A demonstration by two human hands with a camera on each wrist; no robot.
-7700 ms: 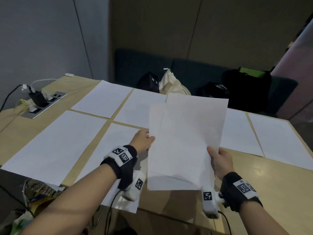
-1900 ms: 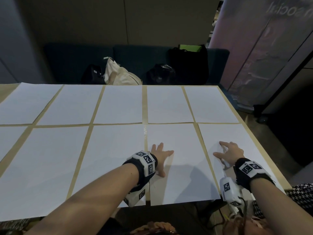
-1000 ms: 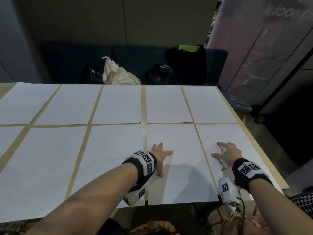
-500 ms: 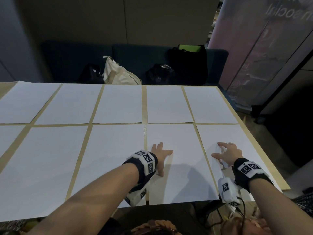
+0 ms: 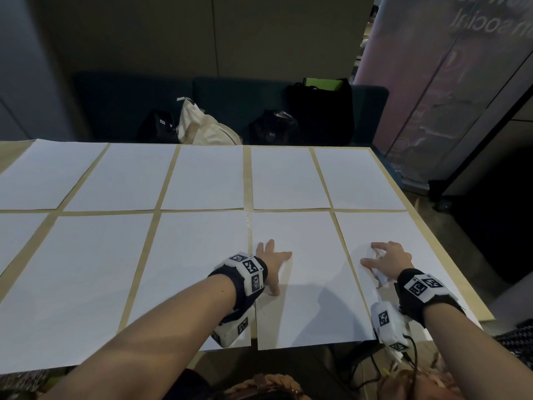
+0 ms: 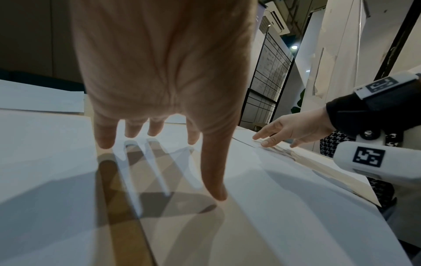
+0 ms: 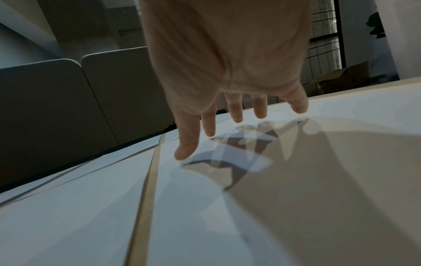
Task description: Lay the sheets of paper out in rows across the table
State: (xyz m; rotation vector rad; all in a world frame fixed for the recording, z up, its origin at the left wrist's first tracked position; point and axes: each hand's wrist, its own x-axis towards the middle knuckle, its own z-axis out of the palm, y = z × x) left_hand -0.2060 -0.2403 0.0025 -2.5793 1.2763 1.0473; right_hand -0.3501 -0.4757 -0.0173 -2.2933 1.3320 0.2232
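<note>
White paper sheets lie in two rows on the wooden table [image 5: 247, 180], with narrow strips of wood between them. My left hand [image 5: 272, 262] rests flat, fingers spread, on the near-row sheet [image 5: 305, 298] second from the right. In the left wrist view its thumb tip [image 6: 218, 196] touches the paper. My right hand [image 5: 388, 259] presses its spread fingertips on the rightmost near-row sheet [image 5: 403, 232]. The right wrist view shows those fingers [image 7: 237, 111] arched over the paper. Neither hand holds anything.
The table's right edge [image 5: 450, 255] runs close beside the last sheet. Behind the table is a dark bench with a white tote [image 5: 202, 125] and black bags [image 5: 320, 111]. A pinkish banner [image 5: 447, 82] stands at the right.
Earlier both hands held a stack of sheets in the air; now they are bare and lie on the near-row sheets at the table's right end. Over the last second hardly anything moved.
</note>
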